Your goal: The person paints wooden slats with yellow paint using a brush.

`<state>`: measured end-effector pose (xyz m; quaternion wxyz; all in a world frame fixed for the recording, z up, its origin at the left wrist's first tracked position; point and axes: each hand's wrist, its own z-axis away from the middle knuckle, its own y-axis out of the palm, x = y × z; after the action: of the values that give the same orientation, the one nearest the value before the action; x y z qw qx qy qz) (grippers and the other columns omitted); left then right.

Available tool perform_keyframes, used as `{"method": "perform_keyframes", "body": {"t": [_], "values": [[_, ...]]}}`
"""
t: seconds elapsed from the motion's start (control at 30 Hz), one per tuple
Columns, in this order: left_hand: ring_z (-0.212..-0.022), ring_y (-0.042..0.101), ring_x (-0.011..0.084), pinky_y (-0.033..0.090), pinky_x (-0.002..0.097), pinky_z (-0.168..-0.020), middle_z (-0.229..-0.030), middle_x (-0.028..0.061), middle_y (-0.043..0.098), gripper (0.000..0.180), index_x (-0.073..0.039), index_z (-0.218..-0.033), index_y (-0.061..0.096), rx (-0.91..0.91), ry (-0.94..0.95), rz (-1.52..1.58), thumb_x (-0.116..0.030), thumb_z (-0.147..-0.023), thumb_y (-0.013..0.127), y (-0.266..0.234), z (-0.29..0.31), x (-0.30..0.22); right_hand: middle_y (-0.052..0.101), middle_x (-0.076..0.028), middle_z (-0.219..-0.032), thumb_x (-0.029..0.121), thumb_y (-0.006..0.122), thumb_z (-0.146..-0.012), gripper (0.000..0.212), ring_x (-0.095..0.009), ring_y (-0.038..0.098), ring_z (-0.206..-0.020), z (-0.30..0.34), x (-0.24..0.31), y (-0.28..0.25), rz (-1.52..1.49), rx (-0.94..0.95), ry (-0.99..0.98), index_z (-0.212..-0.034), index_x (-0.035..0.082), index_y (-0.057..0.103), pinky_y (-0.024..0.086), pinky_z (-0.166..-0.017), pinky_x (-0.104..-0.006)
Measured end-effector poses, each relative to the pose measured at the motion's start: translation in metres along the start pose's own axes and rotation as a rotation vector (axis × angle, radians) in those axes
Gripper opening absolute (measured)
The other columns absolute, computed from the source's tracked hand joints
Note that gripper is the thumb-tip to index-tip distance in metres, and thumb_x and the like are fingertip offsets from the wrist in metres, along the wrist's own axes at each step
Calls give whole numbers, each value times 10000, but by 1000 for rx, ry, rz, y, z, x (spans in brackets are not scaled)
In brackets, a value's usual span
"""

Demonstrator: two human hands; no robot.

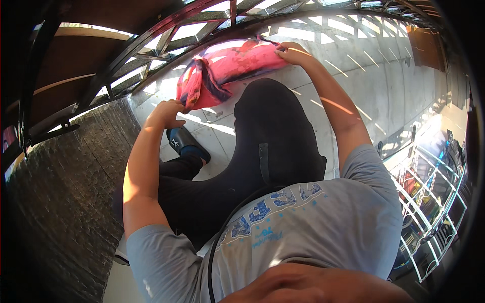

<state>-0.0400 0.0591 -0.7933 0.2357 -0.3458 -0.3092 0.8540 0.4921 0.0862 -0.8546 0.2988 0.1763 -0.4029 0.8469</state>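
Lattice: dark barrier (233, 12), the landmark here.
Floor: pale tiles (374, 96) on the lattice's near side, sunlit in stripes.
Pink cloth: patterned, bunched lengthwise (242, 63) on the tiles, close along the lattice's foot; looks soft, so I'd keep tension even end to end.
Slipper: black (194, 144), further from the lattice than the cloth; keep fabric clear.
Left hand: (167, 113) fingers at cloth's left end, thumb apart; can't tell if gripping. Firm that up.
Right hand: (294, 53) closed, pinching cloth's right end.
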Motion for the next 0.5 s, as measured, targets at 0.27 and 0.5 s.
{"method": "perform_keyframes", "body": {"t": [0.27, 0.5], "values": [[-1106, 655, 399, 532, 473, -960, -1204, 212, 684, 366, -68, -1161, 727, 116, -450, 86, -291, -876, 673, 97, -75, 7, 702, -199, -1087, 351, 763, -857, 356, -377, 679, -1040, 1, -74, 94, 148, -281, -49, -1072, 68, 739, 544, -899, -457], [-1170, 627, 345, 521, 543, -925, -1269, 90, 632, 322, -181, -1205, 709, -547, -546, 224, -211, -885, 682, 123, -148, -16, 613, -112, -1169, 332, 801, -823, 342, -326, 607, -1167, -5, -25, 129, 125, -207, -570, -1091, 135, 724, 520, -941, -438]]}}
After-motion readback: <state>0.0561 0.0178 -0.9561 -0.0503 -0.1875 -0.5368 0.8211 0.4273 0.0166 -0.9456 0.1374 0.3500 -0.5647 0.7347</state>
